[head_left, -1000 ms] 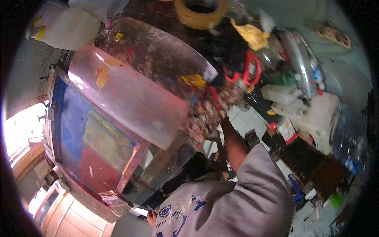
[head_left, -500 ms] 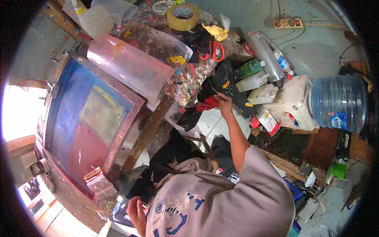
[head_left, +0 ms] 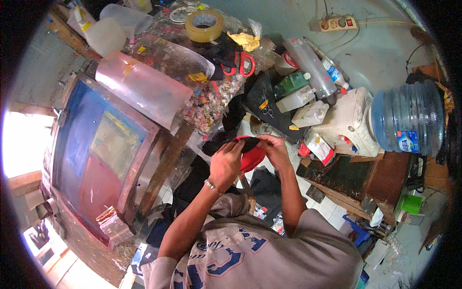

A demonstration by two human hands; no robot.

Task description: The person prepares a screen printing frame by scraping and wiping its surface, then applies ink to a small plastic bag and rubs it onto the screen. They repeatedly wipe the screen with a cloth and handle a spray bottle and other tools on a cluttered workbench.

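Red-and-black piece (head_left: 253, 159) is held between both hands, in front of the torso, to the right of the cluttered bench (head_left: 231, 24). Its upper edge is gripped at two spots; the red face is hung below and between the fingers, the black part is shown above it.

Left hand (head_left: 225, 165): fingers curled over the left end of the piece, fingertips laid on the black part. Thumb position can't be told. A beaded bracelet (head_left: 212, 186) is worn on that wrist.

Right hand (head_left: 275, 151): upper right edge of the piece is pinched by thumb and fingertips. Exact contact under the edge is hidden.

Piece is kept clear of the bench, supported by the hands only as far as can be seen. Nearby: small scissors (head_left: 267, 111) on a black surface beyond the right hand; red-handled scissors (head_left: 247, 65) and tape roll (head_left: 204, 26) on the bench, well apart from the fingers. Framed screen (head_left: 103, 159) is stood to the left.
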